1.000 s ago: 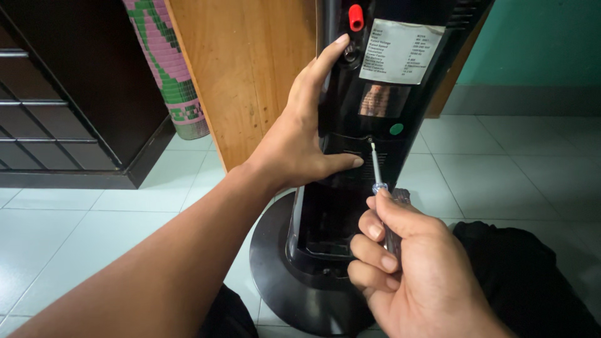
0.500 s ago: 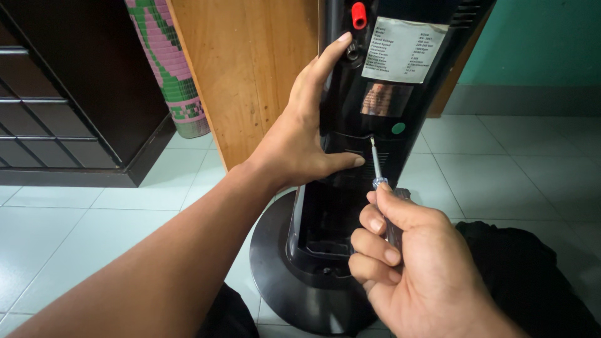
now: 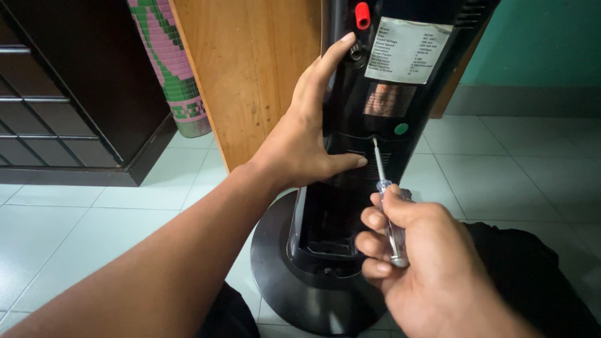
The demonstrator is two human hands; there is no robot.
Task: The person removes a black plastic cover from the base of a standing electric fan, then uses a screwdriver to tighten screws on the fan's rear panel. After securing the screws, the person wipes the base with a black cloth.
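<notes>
- The right hand (image 3: 432,263) sat nearest the camera, low and right of centre, fingers curled tight round a screwdriver (image 3: 389,213) with a clear handle.
- The screwdriver's thin metal shaft pointed up and slightly left; its tip met the black rear panel of the fan (image 3: 375,125) just below a green dot (image 3: 401,129). Whether the tip sat in a screw could not be told.
- Dark cloth (image 3: 532,275) lay under and to the right of that hand, on the floor.
- The left forearm ran in from the lower left corner, crossing the floor and hiding part of the base (image 3: 275,263).
- The base was a round black disc resting on pale tiles (image 3: 94,231), with the fan body rising upright from it.
- The left hand (image 3: 300,138) gripped the fan's left edge: thumb laid flat across the rear panel, just left of the shaft, forefinger stretched up along the edge, the other fingers wrapped out of sight behind.
- Higher on the panel sat a pale label (image 3: 407,50) and, left of it, a red knob (image 3: 362,15).
- A wooden board (image 3: 250,69) stood directly behind the fan, touching or just beside it; which could not be told.
- A rolled mat (image 3: 172,69), pink and green, leaned left of the board.
- A dark cabinet (image 3: 69,94) stood at far left; a teal wall (image 3: 544,50) at far right.
</notes>
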